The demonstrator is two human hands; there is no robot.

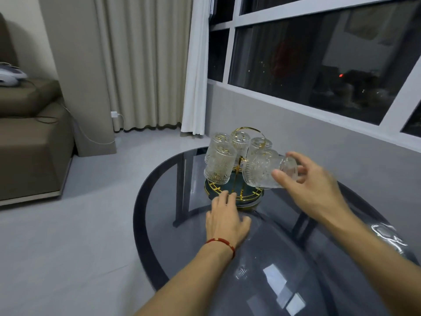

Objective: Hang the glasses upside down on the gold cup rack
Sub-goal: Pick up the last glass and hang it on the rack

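My right hand gripped an embossed clear glass by its base end, tipped on its side with the mouth toward the gold cup rack at the far edge of the smoked-glass table, while my left hand lay flat with fingers spread against the rack's round base. Four hung glasses already sat inverted there, so I judged the right move was to slide the mouth over a free prong at the near right, slowly, clear of its neighbours, bracing the base against tipping.
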